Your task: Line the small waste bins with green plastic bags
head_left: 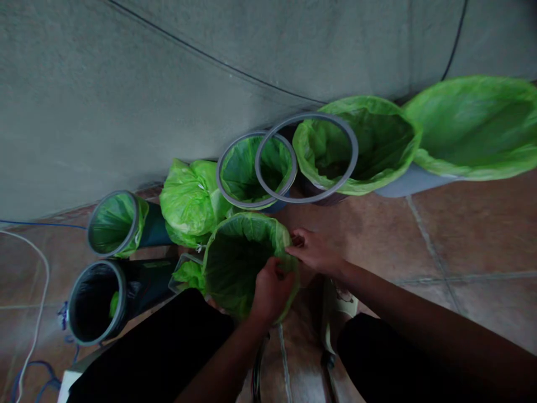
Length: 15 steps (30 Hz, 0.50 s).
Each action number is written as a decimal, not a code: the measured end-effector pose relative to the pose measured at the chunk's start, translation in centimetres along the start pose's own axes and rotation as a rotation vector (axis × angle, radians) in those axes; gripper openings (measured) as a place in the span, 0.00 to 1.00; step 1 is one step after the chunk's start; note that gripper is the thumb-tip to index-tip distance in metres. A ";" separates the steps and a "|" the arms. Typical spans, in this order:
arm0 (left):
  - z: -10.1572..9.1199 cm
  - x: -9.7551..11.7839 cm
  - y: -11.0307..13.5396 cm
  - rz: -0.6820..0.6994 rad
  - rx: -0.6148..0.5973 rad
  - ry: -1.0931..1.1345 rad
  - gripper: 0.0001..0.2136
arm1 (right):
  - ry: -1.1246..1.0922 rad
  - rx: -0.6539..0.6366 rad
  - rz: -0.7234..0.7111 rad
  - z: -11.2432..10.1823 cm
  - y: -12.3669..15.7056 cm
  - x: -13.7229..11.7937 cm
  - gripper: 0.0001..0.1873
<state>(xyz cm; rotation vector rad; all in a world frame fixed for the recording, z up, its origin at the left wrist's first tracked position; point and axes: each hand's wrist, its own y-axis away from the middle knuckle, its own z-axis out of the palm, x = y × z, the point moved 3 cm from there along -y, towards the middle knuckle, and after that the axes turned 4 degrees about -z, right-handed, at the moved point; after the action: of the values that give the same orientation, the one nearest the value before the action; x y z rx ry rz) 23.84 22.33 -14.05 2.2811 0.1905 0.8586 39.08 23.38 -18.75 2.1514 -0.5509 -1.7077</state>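
Observation:
A small bin lined with a green plastic bag stands on the floor right in front of me. My left hand is closed, pinching the bag's edge at the near right of the rim. My right hand is closed too, gripping the bag's edge at the far right of the rim. The bin's body is hidden under the liner and my knees.
Several more bins line the grey wall: two with grey rings, a large green-lined one, a tied green bag, a black-lined bin. Cables lie at left on the tiled floor.

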 end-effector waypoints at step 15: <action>-0.1 0.7 0.9 0.106 0.037 -0.092 0.06 | -0.101 0.045 -0.002 -0.9 -0.7 0.0 0.15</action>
<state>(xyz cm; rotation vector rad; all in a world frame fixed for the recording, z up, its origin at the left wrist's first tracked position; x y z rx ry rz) 24.25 21.98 -13.08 2.3766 0.0451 0.8074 40.06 23.98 -18.84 2.1058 -0.6199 -1.8294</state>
